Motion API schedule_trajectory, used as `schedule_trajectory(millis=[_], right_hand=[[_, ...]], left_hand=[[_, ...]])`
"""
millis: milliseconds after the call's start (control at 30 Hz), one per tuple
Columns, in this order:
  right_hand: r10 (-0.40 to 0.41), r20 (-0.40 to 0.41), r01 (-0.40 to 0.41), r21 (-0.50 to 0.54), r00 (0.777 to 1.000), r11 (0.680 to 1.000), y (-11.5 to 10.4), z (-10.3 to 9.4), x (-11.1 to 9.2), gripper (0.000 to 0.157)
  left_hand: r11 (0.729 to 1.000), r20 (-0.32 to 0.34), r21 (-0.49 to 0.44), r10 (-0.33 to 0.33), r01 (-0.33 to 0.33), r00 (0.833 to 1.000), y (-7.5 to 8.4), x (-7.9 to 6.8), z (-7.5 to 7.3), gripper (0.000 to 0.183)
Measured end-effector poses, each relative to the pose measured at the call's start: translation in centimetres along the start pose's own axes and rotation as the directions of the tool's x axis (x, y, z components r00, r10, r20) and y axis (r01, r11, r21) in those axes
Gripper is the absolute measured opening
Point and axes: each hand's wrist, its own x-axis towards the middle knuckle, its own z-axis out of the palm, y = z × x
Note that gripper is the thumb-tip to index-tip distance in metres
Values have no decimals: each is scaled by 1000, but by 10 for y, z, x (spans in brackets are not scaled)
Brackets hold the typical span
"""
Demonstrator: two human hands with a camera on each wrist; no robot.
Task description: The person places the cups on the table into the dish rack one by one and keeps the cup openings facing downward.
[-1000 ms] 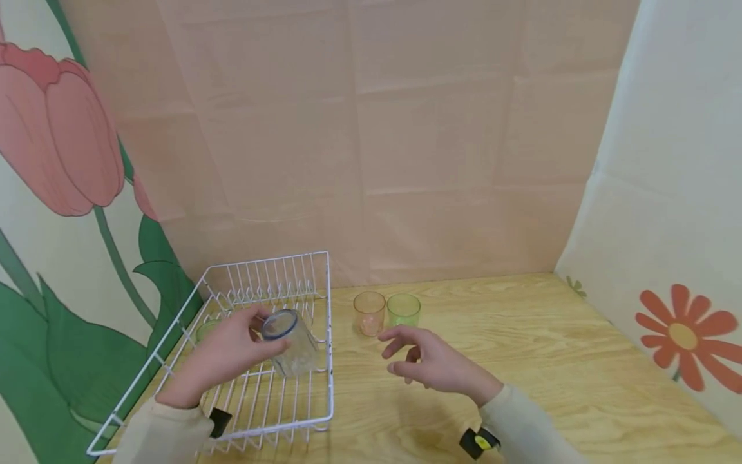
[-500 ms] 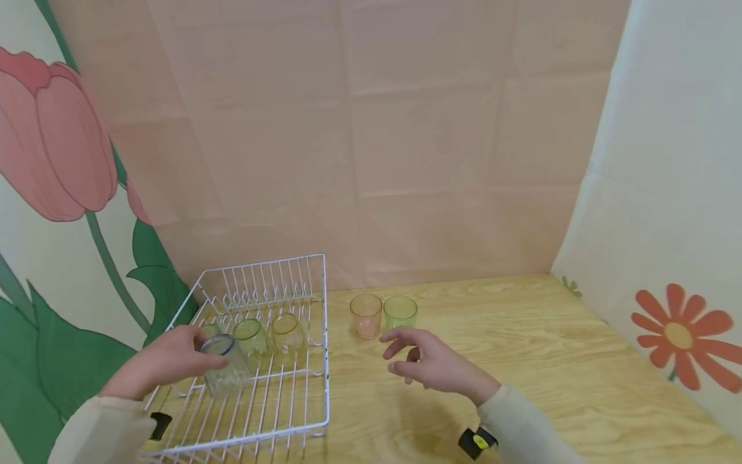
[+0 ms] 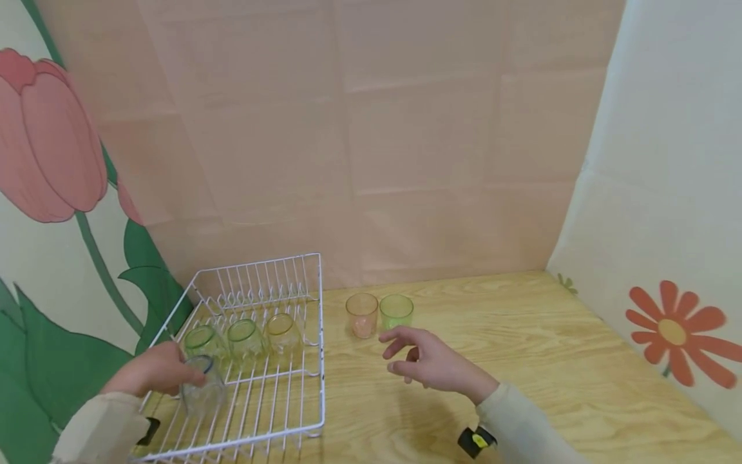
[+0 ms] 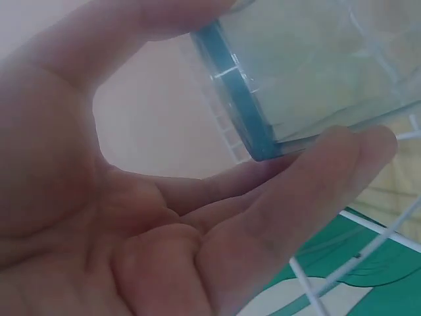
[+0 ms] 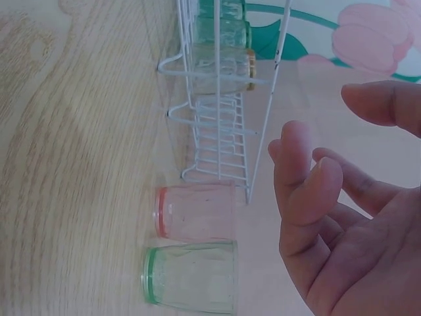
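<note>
My left hand (image 3: 153, 370) holds a clear glass tumbler (image 3: 204, 390) with a blue ring at its upper end, low over the front left of the white wire dish rack (image 3: 322, 386). In the left wrist view the thumb and fingers grip the sides of this tumbler (image 4: 316, 72), its blue ring toward the palm. Just behind it in the rack stand two green glasses (image 3: 207, 345) and a yellow one (image 3: 284, 338). Over the table my right hand (image 3: 431, 361) hangs with loosely bent fingers, holding nothing. Nearest to it are an orange glass (image 3: 362, 317) and a green glass (image 3: 397, 311).
Wire prongs (image 3: 261, 293) line the back of the rack. A wood-grain table (image 3: 498, 322) stretches to the right. Behind it hangs a plain beige sheet (image 3: 406, 161), with flower-printed sheets (image 3: 672, 193) at both sides.
My left hand has carried the blue-ringed tumbler left and down toward the rack's front left, uncovering the row of glasses behind. The right hand has stayed where it was.
</note>
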Motion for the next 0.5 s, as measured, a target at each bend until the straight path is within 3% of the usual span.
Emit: schedule_trajectory(millis=[100,267,500], right_hand=[[2,-2,-2,-2,1000,1000,0,0,0,41],[8,-1,-8,-1,1000,1000,-1,0,-1,41],[12,-6,-12,-13,1000,1000,0,0,-1,41]], left_hand=[[1000,2,3,-10,10,1000,-4,2,1,39],[1000,9,2,-31,31,999,-9,4,2,59],[999,-11,-1,-46,46,999,-12,6,2,60]])
